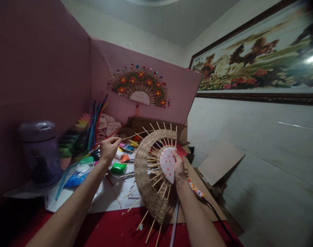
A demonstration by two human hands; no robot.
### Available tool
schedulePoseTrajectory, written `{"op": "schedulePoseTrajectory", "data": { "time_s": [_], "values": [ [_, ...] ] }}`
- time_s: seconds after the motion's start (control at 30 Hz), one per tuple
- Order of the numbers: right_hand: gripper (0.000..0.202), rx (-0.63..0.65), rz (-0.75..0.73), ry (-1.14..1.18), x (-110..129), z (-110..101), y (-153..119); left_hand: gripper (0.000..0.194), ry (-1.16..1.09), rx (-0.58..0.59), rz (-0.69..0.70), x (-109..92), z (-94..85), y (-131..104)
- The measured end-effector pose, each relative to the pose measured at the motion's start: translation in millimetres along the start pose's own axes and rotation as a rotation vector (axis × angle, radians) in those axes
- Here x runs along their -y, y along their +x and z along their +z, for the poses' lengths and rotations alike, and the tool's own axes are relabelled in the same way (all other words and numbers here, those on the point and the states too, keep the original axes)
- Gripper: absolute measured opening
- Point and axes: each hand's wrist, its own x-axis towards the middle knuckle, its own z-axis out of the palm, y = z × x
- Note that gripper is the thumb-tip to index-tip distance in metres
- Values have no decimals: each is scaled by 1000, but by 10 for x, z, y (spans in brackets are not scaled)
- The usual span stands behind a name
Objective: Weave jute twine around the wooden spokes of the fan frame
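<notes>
My right hand grips a half-round woven fan by its white, red-dotted center piece, thumb on the front. Thin wooden sticks radiate from that piece through a wide band of twisted brown cord, their tips poking past the outer edge. The fan is turned so that its straight side faces right. To the left, my left hand pinches a strand of cord that runs taut to the top of the woven band. Its fingers are closed.
A finished fan with orange flowers hangs on the pink board. Clay packets, pipe cleaners and a purple bottle crowd the left. A glue gun with a black cable lies on cardboard at right.
</notes>
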Motion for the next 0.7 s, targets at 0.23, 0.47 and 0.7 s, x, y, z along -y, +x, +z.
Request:
{"op": "schedulePoseTrajectory", "data": {
  "time_s": [0.23, 0.47, 0.7],
  "values": [
    [20, -59, -11, 14, 17, 12, -31, 22, -196, 422, -227, -109, -64, -169],
    [24, -42, -2, 22, 29, 33, -39, 20, -216, 583, -310, -109, -93, -184],
    [25, -43, -4, 30, 23, 25, -41, 22, -281, 588, -304, -159, -120, -220]
  ]
}}
